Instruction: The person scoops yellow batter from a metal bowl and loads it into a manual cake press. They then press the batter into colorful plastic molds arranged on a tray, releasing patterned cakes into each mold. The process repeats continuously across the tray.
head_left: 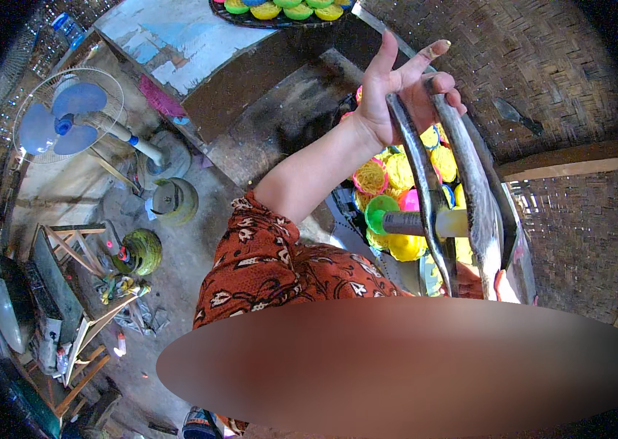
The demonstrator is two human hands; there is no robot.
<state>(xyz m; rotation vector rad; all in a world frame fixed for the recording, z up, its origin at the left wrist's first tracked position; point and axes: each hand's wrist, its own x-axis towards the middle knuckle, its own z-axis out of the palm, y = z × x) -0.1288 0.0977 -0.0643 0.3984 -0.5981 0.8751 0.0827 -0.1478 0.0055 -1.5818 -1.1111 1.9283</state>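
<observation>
My left hand is raised at the upper right, palm facing me, with thumb and index finger stretched out. Its other fingers curl around the upper part of a long dark grey strap. A thinner dark strap runs down from the palm beside it. Behind the straps are several small colourful cups with yellow shredded filling. Among them lie a green cup and a grey cylinder. My right hand does not show; a large blur covers the lower part of the view.
A standing fan is at the left, near two green gas cylinders. Below them, a wooden frame stands beside a dark wok-like pan. A dark tray of similar cups rests at the top. A woven wall rises at right.
</observation>
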